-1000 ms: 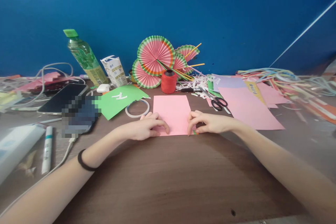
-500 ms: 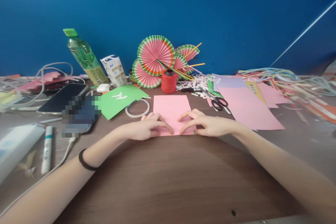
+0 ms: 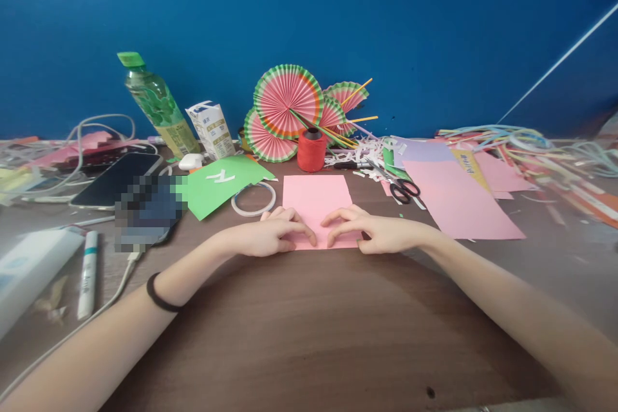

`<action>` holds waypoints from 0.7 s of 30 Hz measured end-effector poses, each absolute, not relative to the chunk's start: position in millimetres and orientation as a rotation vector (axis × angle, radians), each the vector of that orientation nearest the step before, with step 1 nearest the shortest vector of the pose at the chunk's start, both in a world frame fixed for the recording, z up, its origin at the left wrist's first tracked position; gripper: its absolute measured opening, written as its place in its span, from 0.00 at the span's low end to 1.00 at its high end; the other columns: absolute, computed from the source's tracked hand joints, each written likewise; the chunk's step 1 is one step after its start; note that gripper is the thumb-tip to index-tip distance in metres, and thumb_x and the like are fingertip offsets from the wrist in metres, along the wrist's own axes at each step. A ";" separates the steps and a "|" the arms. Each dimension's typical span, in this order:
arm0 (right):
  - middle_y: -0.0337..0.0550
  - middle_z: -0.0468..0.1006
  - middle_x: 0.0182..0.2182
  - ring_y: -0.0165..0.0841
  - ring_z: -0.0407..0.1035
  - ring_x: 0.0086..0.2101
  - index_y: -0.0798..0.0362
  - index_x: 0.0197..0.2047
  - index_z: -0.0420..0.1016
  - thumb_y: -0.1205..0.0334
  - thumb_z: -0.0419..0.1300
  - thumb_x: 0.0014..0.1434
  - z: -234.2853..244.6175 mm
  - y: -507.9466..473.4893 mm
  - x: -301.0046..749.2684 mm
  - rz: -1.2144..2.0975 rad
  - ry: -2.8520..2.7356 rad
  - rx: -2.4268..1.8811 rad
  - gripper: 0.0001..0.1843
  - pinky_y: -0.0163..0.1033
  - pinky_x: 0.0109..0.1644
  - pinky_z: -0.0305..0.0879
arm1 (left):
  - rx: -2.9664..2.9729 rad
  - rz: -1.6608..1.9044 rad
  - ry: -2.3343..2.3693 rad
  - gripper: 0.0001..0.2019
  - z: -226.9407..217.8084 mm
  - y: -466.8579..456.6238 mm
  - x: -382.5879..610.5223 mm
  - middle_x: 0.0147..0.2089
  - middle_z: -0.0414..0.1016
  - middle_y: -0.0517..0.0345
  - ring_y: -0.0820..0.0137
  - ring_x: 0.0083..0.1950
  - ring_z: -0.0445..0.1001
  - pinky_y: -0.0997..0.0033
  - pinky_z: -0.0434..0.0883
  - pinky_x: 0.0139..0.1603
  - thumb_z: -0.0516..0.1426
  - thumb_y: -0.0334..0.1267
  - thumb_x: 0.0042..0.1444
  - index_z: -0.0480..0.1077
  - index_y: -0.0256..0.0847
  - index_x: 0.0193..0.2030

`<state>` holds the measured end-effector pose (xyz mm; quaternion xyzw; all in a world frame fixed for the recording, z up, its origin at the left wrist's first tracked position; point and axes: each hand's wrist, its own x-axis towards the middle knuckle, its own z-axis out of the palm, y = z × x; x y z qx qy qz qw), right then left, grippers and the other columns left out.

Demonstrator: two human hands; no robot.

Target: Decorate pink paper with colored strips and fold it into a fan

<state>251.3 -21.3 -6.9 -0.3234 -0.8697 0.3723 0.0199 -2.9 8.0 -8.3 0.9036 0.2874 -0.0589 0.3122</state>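
A pink paper sheet (image 3: 316, 198) lies on the brown table (image 3: 309, 328) in front of me. My left hand (image 3: 268, 233) rests on its near left corner, fingers curled and pressing the near edge. My right hand (image 3: 367, 230) presses the same near edge from the right, its fingertips almost meeting those of the left hand. Both hands pinch the paper's edge against the table.
Behind the sheet stand a red thread spool (image 3: 311, 150), paper fans (image 3: 288, 102) and scissors (image 3: 403, 190). A tape ring (image 3: 253, 199), green paper (image 3: 222, 183), a phone (image 3: 116, 180), a bottle (image 3: 154, 105) and a marker (image 3: 87, 273) lie left. More pink sheets (image 3: 458, 203) lie right.
My right hand has slid left along the near edge of the pink sheet, from its right corner toward the left hand. The left hand has stayed in place.
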 end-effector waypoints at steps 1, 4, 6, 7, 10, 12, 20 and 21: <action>0.39 0.55 0.58 0.39 0.43 0.60 0.46 0.48 0.69 0.80 0.47 0.40 -8.0 -20.5 252.3 1.152 -2.699 -0.993 0.33 0.51 0.60 0.45 | 2.384 -0.144 0.764 0.17 -8.3 7.9 -2.8 0.46 0.60 0.59 0.65 0.50 0.55 0.61 0.48 0.55 0.49 0.31 0.54 0.66 0.52 0.48; 0.41 0.56 0.58 0.38 0.44 0.60 0.50 0.42 0.70 0.80 0.47 0.40 -9.3 -19.4 254.2 1.147 -2.687 -0.994 0.27 0.47 0.58 0.51 | 2.390 -0.108 0.771 0.12 -6.8 7.5 -2.4 0.45 0.62 0.58 0.66 0.50 0.57 0.65 0.50 0.55 0.50 0.31 0.53 0.67 0.47 0.43; 0.42 0.57 0.57 0.38 0.45 0.60 0.51 0.39 0.71 0.79 0.48 0.41 -7.7 -20.1 254.2 1.137 -2.676 -1.016 0.24 0.45 0.57 0.53 | 2.398 -0.092 0.759 0.10 -4.4 7.5 -2.3 0.44 0.63 0.58 0.67 0.49 0.59 0.68 0.52 0.53 0.50 0.31 0.54 0.68 0.45 0.41; 0.42 0.57 0.57 0.38 0.45 0.59 0.51 0.38 0.71 0.79 0.48 0.42 -6.3 -20.8 253.9 1.126 -2.673 -1.032 0.22 0.45 0.57 0.53 | 2.399 -0.095 0.753 0.09 -3.0 7.6 -2.5 0.43 0.64 0.58 0.67 0.48 0.60 0.69 0.53 0.52 0.50 0.32 0.55 0.68 0.44 0.39; 0.43 0.59 0.56 0.37 0.50 0.58 0.52 0.35 0.71 0.76 0.50 0.47 -2.3 -22.9 252.3 1.074 -2.664 -1.077 0.16 0.44 0.58 0.50 | 2.406 -0.122 0.765 0.07 1.3 7.6 -2.9 0.39 0.64 0.58 0.69 0.43 0.62 0.73 0.58 0.46 0.50 0.37 0.56 0.68 0.42 0.36; 0.44 0.61 0.54 0.37 0.53 0.55 0.52 0.33 0.71 0.71 0.53 0.51 -1.4 -23.7 251.3 1.038 -2.657 -1.092 0.08 0.44 0.58 0.50 | 2.439 -0.130 0.794 0.07 3.5 6.9 -2.4 0.36 0.64 0.58 0.69 0.39 0.63 0.74 0.59 0.41 0.53 0.41 0.54 0.68 0.40 0.34; 0.45 0.65 0.46 0.34 0.61 0.46 0.54 0.29 0.69 0.66 0.59 0.51 -5.5 -21.9 251.9 0.931 -2.648 -1.102 0.02 0.40 0.51 0.56 | 2.595 -0.110 0.846 0.04 6.9 2.5 1.1 0.32 0.65 0.60 0.72 0.33 0.65 0.75 0.60 0.32 0.54 0.36 0.52 0.64 0.39 0.29; 0.44 0.65 0.45 0.34 0.61 0.46 0.54 0.29 0.69 0.66 0.59 0.51 -5.2 -21.8 251.8 0.919 -2.649 -1.103 0.02 0.40 0.51 0.57 | 2.627 -0.101 0.856 0.04 6.9 2.8 0.7 0.32 0.65 0.60 0.72 0.32 0.65 0.75 0.60 0.31 0.53 0.35 0.52 0.64 0.39 0.29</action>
